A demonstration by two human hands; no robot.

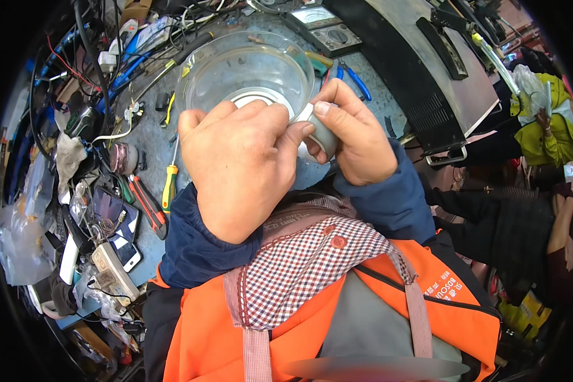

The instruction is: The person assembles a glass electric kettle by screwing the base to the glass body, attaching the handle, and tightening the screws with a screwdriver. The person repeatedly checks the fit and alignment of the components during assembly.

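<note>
A: What are your fingers on, and where?

B: Your right hand (361,140) has its fingers closed round a grey rounded piece (325,137), just at the near right edge of the clear bowl (254,63). Your left hand (240,169) is in front of the bowl, fingers curled, thumb tip against the piece.

A: And your room to move?

B: To the near left of the bowl, you have a green-and-yellow screwdriver (170,188) lying close to your left sleeve (204,245). Directly left of the bowl runs a narrow bare strip of counter (150,130). Right of the bowl, you have another gap before a black panel (404,79), with blue pliers (358,81) lying in it. Beyond the bowl's far right rim, a multimeter (333,39) closes things in.

A: What can't you make out?

B: Your left hand covers part of the bowl's near side and its own fingertips, so I cannot tell whether they grip anything. Far right of the bowl, a person in yellow-green (557,143) shows only in part.
</note>
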